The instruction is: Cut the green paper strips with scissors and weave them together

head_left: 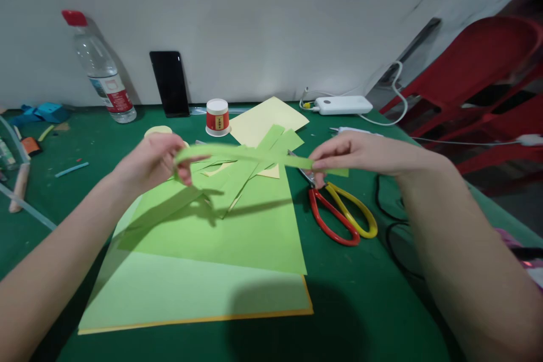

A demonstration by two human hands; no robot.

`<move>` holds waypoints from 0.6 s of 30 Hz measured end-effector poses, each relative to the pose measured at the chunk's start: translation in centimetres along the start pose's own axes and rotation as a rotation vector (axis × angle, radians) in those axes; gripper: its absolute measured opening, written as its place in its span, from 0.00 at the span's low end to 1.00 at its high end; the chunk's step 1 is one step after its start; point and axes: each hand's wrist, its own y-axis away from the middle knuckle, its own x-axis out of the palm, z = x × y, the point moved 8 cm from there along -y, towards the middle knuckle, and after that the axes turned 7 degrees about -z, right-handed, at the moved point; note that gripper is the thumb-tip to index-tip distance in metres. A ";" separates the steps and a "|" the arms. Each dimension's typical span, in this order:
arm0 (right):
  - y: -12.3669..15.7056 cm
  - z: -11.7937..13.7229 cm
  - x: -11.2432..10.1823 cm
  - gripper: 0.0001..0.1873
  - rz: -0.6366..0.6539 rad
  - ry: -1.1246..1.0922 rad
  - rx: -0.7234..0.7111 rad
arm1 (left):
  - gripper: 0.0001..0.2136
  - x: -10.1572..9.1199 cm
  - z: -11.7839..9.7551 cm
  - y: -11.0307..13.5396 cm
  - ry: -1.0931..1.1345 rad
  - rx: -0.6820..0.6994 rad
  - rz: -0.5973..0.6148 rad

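A long light-green paper strip (254, 155) stretches between my two hands above the table, bowed slightly. My left hand (163, 155) pinches its left end, fingers partly blurred. Near the other end, my right hand (339, 155) grips it between thumb and fingers, with a short tail sticking out to the right. Beneath lie several cut green strips (271, 144) on a bright green paper sheet (254, 232), which rests on a paler green sheet (190, 288) with an orange-edged layer under it. Scissors (339, 215) with one red and one yellow handle lie below my right hand.
Along the wall stand a water bottle (108, 79), a black phone (169, 83) and a small red-and-white tub (218, 117). Cream paper (271, 116) lies behind the strips. A white power strip (343, 104) with cables is at back right, beside red chairs (475, 79).
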 end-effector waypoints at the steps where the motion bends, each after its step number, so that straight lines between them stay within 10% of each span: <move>1: -0.2 0.2 -0.2 0.11 -0.047 -0.064 0.002 | 0.22 0.2 0.4 0.0 0.125 -0.024 -0.025; 3: -0.8 0.5 0.3 0.11 -0.079 -0.210 0.024 | 0.25 2.7 1.6 0.5 0.493 -0.182 0.070; 9: -2.9 1.5 7.4 0.14 0.114 -0.368 0.120 | 0.15 11.7 1.9 3.6 0.653 -0.358 0.411; 13: -3.2 2.3 10.9 0.17 0.207 -0.374 0.101 | 0.22 12.7 2.6 4.3 0.696 -0.400 0.400; 18: -2.1 2.8 10.4 0.18 0.290 -0.210 0.107 | 0.25 12.6 3.2 4.5 0.751 -0.454 0.344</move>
